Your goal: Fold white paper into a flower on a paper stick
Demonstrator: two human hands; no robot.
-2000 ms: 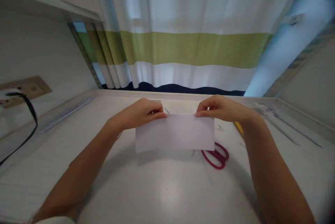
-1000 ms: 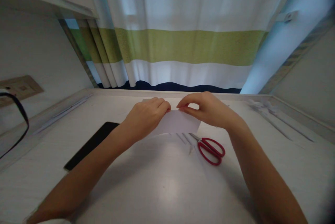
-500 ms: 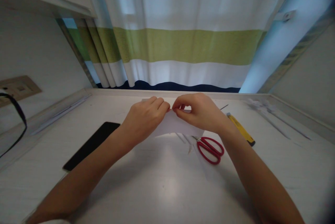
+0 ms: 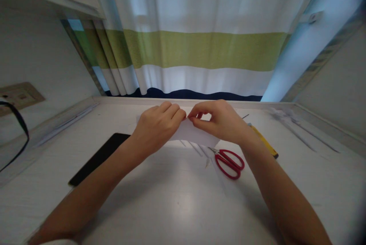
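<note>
A sheet of white paper is held up above the table, its lower edge curving slightly. My left hand is closed on its upper edge, the fingers curled over and covering its left part. Right beside it, my right hand pinches the same edge between thumb and forefinger, and the fingertips of both hands almost meet. Below the paper and near my right wrist lie scissors with red handles, their blades partly hidden behind the paper.
On the white table, a black flat tablet-like object lies by my left forearm. A yellow utility knife rests beyond my right forearm. Thin clear strips lie at the right; papers sit along the left wall. A curtain hangs behind.
My left hand has shifted slightly up and left. The paper's lower edge is a little higher, and its right side has tilted. My right hand stays nearly in place, still pinching.
</note>
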